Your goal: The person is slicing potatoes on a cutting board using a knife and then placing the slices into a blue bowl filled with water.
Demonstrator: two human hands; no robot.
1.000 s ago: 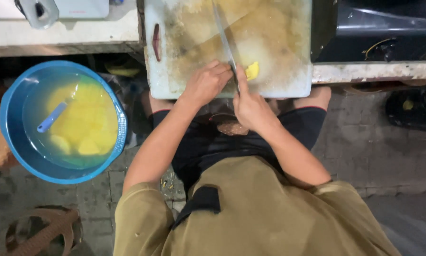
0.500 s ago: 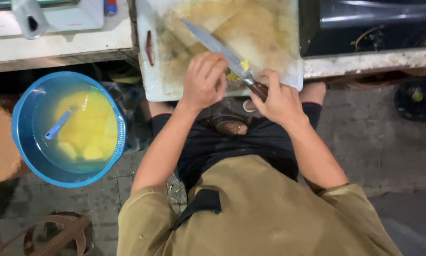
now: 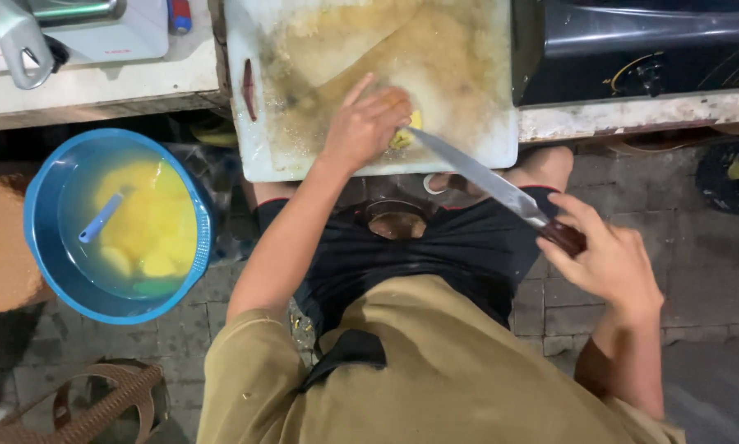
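The knife (image 3: 484,177) has a smooth, shiny metal blade and a dark, glossy handle that looks like wood. The board (image 3: 468,74) looks like white plastic, matt, scuffed and stained yellow-brown. The basin (image 3: 45,238) is smooth blue plastic, glossy where wet. The stove (image 3: 632,49) is black and glossy. The counter (image 3: 98,86) edge is rough and chipped. The floor (image 3: 698,247) is rough grey paving. The shirt (image 3: 452,378) is matt olive cloth; the shorts (image 3: 435,247) are black cloth.
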